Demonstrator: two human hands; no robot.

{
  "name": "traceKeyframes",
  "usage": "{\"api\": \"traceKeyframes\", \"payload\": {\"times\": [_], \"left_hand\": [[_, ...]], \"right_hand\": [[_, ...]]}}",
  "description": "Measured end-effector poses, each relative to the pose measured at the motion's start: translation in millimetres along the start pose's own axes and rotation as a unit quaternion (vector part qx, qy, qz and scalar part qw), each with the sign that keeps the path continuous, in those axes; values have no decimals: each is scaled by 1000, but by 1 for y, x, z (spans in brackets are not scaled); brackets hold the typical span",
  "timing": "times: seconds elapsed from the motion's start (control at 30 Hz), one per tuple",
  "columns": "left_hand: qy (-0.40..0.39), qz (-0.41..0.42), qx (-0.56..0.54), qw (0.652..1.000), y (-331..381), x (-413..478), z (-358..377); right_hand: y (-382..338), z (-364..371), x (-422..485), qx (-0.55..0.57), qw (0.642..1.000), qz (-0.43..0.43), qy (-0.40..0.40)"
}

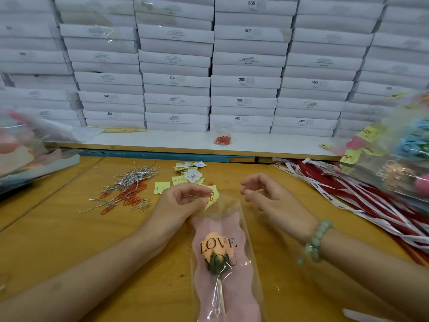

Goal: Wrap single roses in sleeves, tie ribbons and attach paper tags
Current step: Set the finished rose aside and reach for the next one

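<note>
A wall of stacked white boxes point(176, 80) backs a yellow wooden table point(58, 231); the sleeved rose point(217, 246) lies at its centre, bloom under the printed "LOVE YOU", stem pointing toward the person, so the open mouth of the clear sleeve point(234, 206) faces the supplies. At that mouth the left hand point(183, 202) pinches a yellow paper tag point(214, 195) with its red paper clip point(211, 195) between thumb and forefinger, apparently fixing the tag to the sleeve edge. The right hand point(262, 194), just right of the mouth, has loosely curled fingers and grips nothing, presumably ready to steady the film. Beyond the rose and to its left lie twist ties and clips point(130, 189); straight beyond it, spare tags point(188, 176); to its right, red and white ribbons point(348, 198), all within reach. No ribbon is visible on this rose.
</note>
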State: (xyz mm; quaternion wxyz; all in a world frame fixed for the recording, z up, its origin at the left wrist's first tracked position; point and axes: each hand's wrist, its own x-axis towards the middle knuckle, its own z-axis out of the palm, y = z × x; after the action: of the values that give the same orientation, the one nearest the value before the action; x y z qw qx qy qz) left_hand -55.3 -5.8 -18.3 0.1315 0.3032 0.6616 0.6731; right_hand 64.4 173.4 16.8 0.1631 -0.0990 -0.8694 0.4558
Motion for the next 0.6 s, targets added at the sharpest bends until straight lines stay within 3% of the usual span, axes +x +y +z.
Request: {"api": "traceKeyframes", "payload": {"times": [0.13, 0.27, 0.5, 0.6], "left_hand": [[2, -4, 4, 1000, 1, -1, 1], [5, -8, 9, 1000, 1, 0, 1], [-6, -16, 16, 1000, 1, -2, 0], [-9, -15, 20, 1000, 2, -3, 1]], "right_hand": [[-13, -18, -24, -144, 987, -3, -75], [-18, -22, -45, -205, 967, 17, -149], [-37, -26, -76, -135, 941, 134, -281], [-40, -21, -90, -139, 931, 162, -297]]}}
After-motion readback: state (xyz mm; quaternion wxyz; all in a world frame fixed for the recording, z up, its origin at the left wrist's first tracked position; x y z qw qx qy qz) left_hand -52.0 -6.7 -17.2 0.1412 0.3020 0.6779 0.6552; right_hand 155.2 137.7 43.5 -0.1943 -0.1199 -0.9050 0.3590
